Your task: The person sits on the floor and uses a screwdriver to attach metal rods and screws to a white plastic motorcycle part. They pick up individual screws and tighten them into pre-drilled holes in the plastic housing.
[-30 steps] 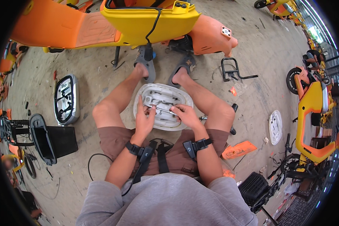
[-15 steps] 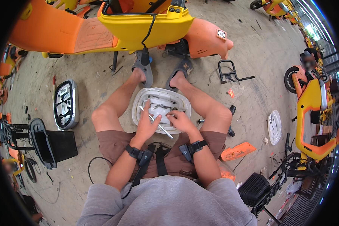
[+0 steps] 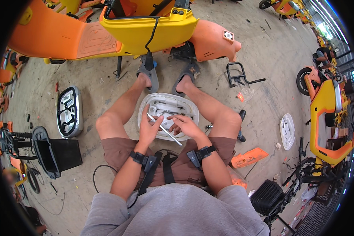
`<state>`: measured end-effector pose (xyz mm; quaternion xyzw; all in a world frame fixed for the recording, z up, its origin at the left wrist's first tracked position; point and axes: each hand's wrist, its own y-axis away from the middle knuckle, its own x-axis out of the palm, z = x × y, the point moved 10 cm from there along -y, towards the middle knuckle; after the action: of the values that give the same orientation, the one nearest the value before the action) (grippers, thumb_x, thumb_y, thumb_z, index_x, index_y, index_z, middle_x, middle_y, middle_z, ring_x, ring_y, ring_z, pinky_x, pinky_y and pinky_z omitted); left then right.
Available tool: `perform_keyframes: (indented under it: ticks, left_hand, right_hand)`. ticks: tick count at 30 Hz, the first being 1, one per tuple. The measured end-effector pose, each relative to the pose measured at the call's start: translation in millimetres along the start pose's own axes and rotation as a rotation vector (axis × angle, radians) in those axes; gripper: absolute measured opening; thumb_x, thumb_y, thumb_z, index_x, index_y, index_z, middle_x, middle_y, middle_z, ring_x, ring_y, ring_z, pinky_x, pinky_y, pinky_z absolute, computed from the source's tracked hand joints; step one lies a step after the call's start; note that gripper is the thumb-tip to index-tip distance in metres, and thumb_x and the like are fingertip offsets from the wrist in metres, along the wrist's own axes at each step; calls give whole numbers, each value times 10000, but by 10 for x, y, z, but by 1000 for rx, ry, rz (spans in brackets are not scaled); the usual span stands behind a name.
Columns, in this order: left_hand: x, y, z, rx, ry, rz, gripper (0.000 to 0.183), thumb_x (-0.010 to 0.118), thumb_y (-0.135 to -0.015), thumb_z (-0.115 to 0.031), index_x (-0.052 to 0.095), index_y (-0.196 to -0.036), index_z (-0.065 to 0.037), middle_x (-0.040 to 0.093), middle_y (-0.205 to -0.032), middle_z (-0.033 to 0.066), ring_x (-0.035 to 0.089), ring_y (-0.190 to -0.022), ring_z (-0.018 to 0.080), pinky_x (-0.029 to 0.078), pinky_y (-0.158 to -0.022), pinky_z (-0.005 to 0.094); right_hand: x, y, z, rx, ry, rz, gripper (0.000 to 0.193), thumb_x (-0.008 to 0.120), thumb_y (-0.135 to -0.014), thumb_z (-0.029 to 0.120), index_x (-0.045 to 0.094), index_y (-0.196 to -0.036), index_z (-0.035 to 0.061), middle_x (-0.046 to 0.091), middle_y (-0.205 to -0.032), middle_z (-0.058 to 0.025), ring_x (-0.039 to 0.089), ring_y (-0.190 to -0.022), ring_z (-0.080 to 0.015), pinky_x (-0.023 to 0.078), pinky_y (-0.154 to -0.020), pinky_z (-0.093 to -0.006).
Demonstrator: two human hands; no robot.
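Between my legs lies a white plastic shell [image 3: 193,105], a shallow tray-like piece with small dark and metal parts inside. My left hand [image 3: 148,129] is over its near left side, the thumb closed across a straight silver metal rod [image 3: 170,135]. That rod slants from the left fingers down to the right, its lower end past the shell's near rim. Opposite, my right hand [image 3: 185,126] hovers above the shell, fingers bent and apart, with nothing visible in them. The undersides of its fingers are hidden.
Ahead stands a yellow and orange scooter [image 3: 153,35]. A silver-rimmed shell [image 3: 70,112] and a black bin-like part [image 3: 65,155] lie left. On the right are a black bracket [image 3: 240,76], an orange panel [image 3: 248,157], another white shell [image 3: 287,131] and a scooter frame [image 3: 318,118]. A person [image 3: 323,57] crouches far right.
My right hand has shifted slightly left toward the rod, its fingers stretched out more. The left hand has moved a little, still holding the rod.
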<state>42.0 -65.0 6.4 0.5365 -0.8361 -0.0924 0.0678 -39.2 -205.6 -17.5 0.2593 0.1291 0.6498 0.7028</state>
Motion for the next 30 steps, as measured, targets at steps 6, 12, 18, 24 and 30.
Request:
perform_keyframes:
  ticks: [6, 12, 18, 24, 30]
  left_hand:
    - [-61, -106, 172, 62, 26, 31, 601, 589, -974, -233, 305, -1456, -14, 649, -911, 135, 623, -710, 124, 519, -559, 242]
    - [-104, -86, 46, -24, 185, -24, 514, 549, -998, -244, 360, -1414, -8, 657, -898, 126, 624, -662, 139, 515, -562, 265]
    - [-218, -95, 189, -32, 112, -34, 316, 546, -994, -214, 571, -1192, 31, 664, -868, 115, 636, -651, 141, 499, -565, 253]
    - [-237, -80, 182, 52, -148, -77, 232, 567, -921, -105, 632, -1097, 31, 670, -793, 84, 619, -619, 120, 489, -561, 263]
    - [-163, -48, 308, 30, -611, 35, 225, 543, -873, -77, 692, -1026, -6, 682, -939, 234, 657, -862, 392, 518, -781, 451]
  right_hand:
    - [444, 118, 130, -103, 137, 255, 303, 598, -965, 195, 622, -1158, -37, 661, -837, -93, 606, -670, -132, 513, -611, -277]
    - [324, 26, 117, -98, 118, 114, 234, 573, -961, 151, 645, -1073, -42, 650, -764, -51, 577, -595, -109, 467, -541, -259]
    - [55, -2, 189, -154, 135, -159, 243, 578, -929, 118, 648, -1090, -49, 659, -771, -58, 566, -597, -89, 469, -553, -240]
    - [-175, 46, 148, -153, 109, -292, 237, 618, -918, 125, 690, -1068, -43, 618, -763, -17, 515, -587, -64, 455, -530, -233]
    - [-57, -43, 105, -156, 109, -239, 273, 614, -952, 196, 675, -1108, -19, 558, -768, 10, 518, -635, -54, 455, -571, -217]
